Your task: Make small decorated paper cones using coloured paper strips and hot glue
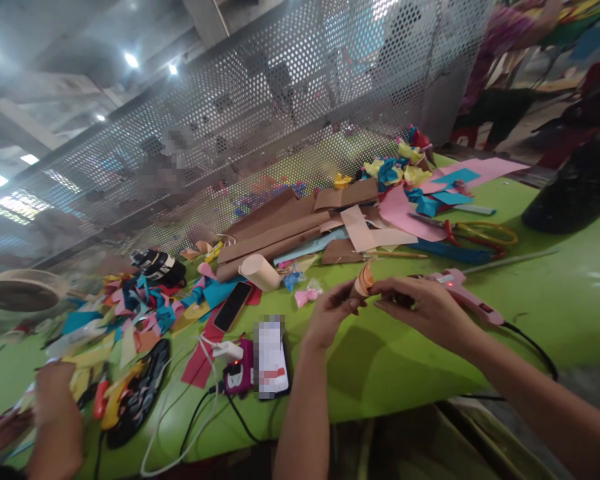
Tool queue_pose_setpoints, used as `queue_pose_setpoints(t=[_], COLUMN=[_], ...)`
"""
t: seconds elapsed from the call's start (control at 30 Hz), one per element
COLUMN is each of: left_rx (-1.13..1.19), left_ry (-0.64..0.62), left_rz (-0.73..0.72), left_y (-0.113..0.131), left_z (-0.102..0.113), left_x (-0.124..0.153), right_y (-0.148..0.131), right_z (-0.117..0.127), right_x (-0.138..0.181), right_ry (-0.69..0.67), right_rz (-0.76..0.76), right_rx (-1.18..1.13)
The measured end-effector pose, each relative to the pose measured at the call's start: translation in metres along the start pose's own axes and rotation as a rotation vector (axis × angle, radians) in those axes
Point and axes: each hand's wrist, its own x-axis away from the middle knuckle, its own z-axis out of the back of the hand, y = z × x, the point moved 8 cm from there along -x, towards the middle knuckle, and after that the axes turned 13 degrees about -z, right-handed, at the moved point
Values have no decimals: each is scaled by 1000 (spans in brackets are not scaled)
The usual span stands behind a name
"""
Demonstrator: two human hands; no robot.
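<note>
Paper cone (364,281): upright-ish, tilted; pinched btwn left hand (330,313) & right hand (420,308).

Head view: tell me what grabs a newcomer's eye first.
Front and centre, the left hand and right hand pinch a small orange-brown paper piece over the bright green table. A pink glue gun lies just right of them; bright paper scraps heap at left.

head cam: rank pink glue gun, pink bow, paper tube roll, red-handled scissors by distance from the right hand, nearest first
From the right hand:
1. Pink glue gun, lying on the green table just behind the hand, almost touching it.
2. Pink bow, to the left, past the left hand.
3. Red-handled scissors, farther back on the pink paper.
4. Paper tube roll, far left.
2 and 3 are close.
</note>
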Motion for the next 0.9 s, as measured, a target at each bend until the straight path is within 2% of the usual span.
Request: queue_pose_setpoints(t=[0.4, 0.63, 0.9], left_rx=[78, 105, 102], left_ry=[-25, 2, -16], left_rz=[16, 16, 10], left_y=[1, 4, 7], left_z=[-5, -6, -7], left_x=[3, 3, 4], right_y=[-4, -6, 1], right_z=[-3, 1, 2], right_x=[-2, 4, 4], right_ry=[35, 131, 84], right_rz=[124, 171, 40], right_rx=[41, 35, -49])
